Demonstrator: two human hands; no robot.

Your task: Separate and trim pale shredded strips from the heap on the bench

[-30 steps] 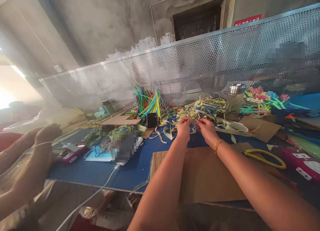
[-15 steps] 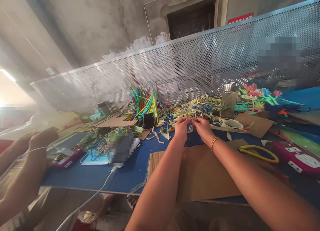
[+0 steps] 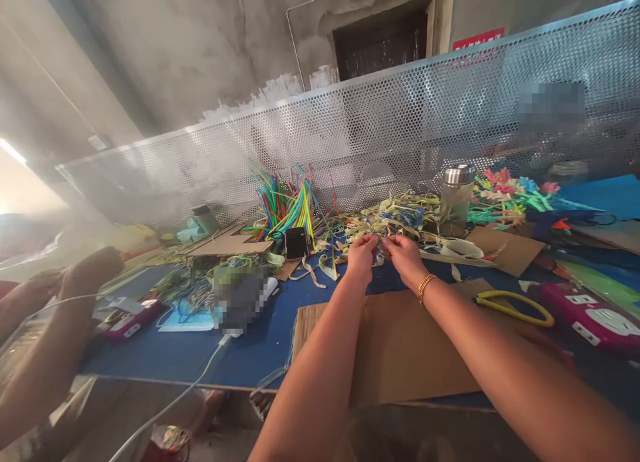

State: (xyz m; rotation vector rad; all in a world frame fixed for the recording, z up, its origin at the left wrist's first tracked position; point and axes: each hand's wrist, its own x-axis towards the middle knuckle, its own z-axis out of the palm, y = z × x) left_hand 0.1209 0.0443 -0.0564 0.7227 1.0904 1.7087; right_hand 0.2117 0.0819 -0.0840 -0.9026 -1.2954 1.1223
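My left hand (image 3: pixel 362 254) and my right hand (image 3: pixel 403 254) are held close together over the blue table, beyond the front cardboard sheet (image 3: pixel 410 349). Thumb and fingers of each hand are pinched; what lies between them is too small to make out. Right behind my fingers spreads a tangled heap of pale, dry-looking strips (image 3: pixel 410 209) with bits of blue and green in it. Several loose strips (image 3: pixel 329 269) curl on the table left of my left hand. Near my right wrist lies a white ring-shaped roll (image 3: pixel 462 250).
A steel-capped bottle (image 3: pixel 456 202) stands behind the roll. Coloured stems (image 3: pixel 283 209) rise behind a small black object (image 3: pixel 297 243). A yellow loop handle (image 3: pixel 515 307) and a magenta device (image 3: pixel 583 315) lie right. A co-worker's arms (image 3: pixel 65 322) reach in at left. A perforated metal screen (image 3: pixel 390 129) bounds the back.
My hands stay pinched at nearly the same spot, with a slightly wider gap between them. The view has shifted a little. The co-worker's hands at left have moved slightly.
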